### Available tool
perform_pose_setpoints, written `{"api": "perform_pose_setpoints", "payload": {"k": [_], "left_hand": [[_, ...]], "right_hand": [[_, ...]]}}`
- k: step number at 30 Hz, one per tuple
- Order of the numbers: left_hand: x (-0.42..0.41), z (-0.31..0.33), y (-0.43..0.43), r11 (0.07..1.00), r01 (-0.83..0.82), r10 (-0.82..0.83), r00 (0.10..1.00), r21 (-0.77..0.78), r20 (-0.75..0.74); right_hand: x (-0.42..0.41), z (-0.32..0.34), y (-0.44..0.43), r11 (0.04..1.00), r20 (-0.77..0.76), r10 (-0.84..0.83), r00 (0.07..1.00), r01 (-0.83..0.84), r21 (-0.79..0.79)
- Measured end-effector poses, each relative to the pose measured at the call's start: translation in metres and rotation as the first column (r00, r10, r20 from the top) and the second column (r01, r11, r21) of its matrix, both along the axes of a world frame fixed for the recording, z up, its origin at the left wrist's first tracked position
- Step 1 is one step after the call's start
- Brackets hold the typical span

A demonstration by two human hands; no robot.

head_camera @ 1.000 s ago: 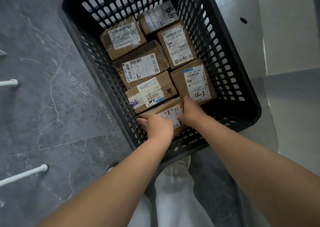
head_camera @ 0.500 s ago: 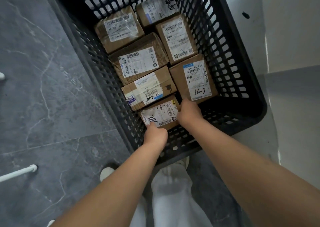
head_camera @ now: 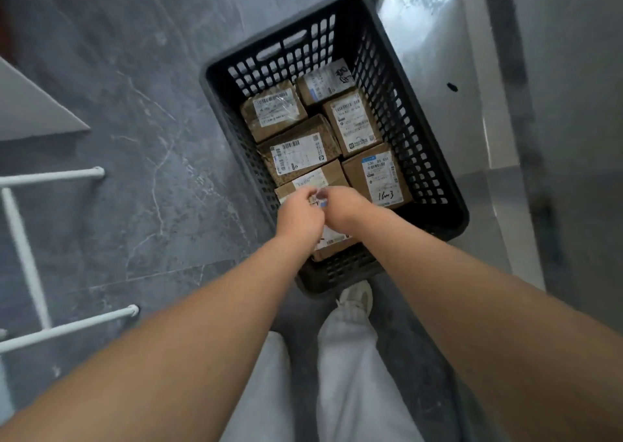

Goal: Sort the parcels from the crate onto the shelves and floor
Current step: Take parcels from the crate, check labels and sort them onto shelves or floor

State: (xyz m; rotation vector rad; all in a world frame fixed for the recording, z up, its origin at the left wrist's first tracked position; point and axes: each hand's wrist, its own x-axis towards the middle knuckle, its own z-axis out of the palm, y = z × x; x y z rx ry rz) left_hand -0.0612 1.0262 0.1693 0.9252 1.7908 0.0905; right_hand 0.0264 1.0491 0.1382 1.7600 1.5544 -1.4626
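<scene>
A black perforated crate (head_camera: 435,158) stands on the grey floor and holds several brown cardboard parcels with white labels. The parcel at its right (head_camera: 377,175) carries handwriting. Both my hands meet over the crate's near end. My left hand (head_camera: 298,217) and my right hand (head_camera: 349,207) grip one small labelled parcel (head_camera: 332,242) from its far edge. That parcel is tilted and raised above the others, and my hands and wrists hide most of it. The parcel behind my hands (head_camera: 312,180) lies partly covered.
White rack tubes (head_camera: 50,177) jut in from the left above the floor, with a grey shelf board (head_camera: 33,111) beyond them. A pale metal surface (head_camera: 431,54) borders the crate's right side. My shoe (head_camera: 357,298) touches the crate's near wall.
My hands have closed together on the nearest parcel and raised it from the crate's bottom. The view has pulled back and up, so the crate looks smaller and farther.
</scene>
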Motion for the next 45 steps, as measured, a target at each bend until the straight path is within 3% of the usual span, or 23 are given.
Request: {"api": "perform_pose_setpoints", "payload": {"k": [3,7,9,13,17,21,24,28,31,35,37,40,45], "left_hand": [[-0.009,0.089,0.045,0.986,0.016,-0.008,0.999,0.164,-0.046],[-0.02,0.23,0.108,0.887,0.195,-0.135,0.976,0.419,-0.17],[-0.03,0.31,0.127,0.804,0.251,-0.148,0.962,0.538,-0.229],[-0.051,0.463,0.14,0.539,0.298,-0.038,0.943,0.788,-0.331],[-0.075,0.592,0.133,0.275,0.361,0.117,0.908,0.891,-0.403],[-0.092,0.68,0.132,0.086,0.428,0.257,0.863,0.9,-0.435],[-0.102,0.718,0.127,-0.005,0.454,0.254,0.862,0.891,-0.438],[-0.121,0.748,0.125,-0.101,0.448,0.186,0.886,0.889,-0.425],[-0.146,0.758,0.119,-0.119,0.368,0.138,0.926,0.922,-0.351],[-0.18,0.764,0.114,-0.157,0.426,0.099,0.905,0.891,-0.415],[-0.186,0.77,0.112,-0.182,0.452,0.073,0.892,0.873,-0.446],[-0.173,0.778,0.102,-0.244,0.482,-0.003,0.867,0.842,-0.498],[-0.114,0.791,0.047,-0.353,0.426,-0.225,0.826,0.833,-0.517]], "right_hand": [[-0.008,0.097,0.034,0.959,-0.083,-0.146,0.986,0.161,0.234],[-0.005,0.25,0.087,0.791,-0.16,-0.187,0.969,0.245,0.561],[-0.004,0.331,0.104,0.695,-0.146,-0.163,0.976,0.219,0.685],[-0.003,0.486,0.124,0.426,-0.153,-0.098,0.983,0.18,0.886],[-0.012,0.622,0.119,0.118,-0.164,-0.101,0.981,0.175,0.977],[-0.038,0.719,0.108,-0.076,-0.154,-0.057,0.986,0.15,0.986],[-0.056,0.768,0.097,-0.19,-0.103,-0.046,0.994,0.092,0.977],[-0.076,0.801,0.09,-0.223,-0.043,-0.111,0.993,0.018,0.975],[-0.098,0.808,0.082,-0.218,-0.036,-0.219,0.975,-0.012,0.976],[-0.122,0.811,0.064,-0.199,-0.016,-0.323,0.946,-0.051,0.979],[-0.126,0.81,0.05,-0.234,-0.016,-0.382,0.924,-0.08,0.969],[-0.118,0.809,0.022,-0.26,0.023,-0.464,0.885,-0.162,0.952],[-0.076,0.821,-0.056,-0.198,0.065,-0.668,0.742,-0.26,0.945]]}}
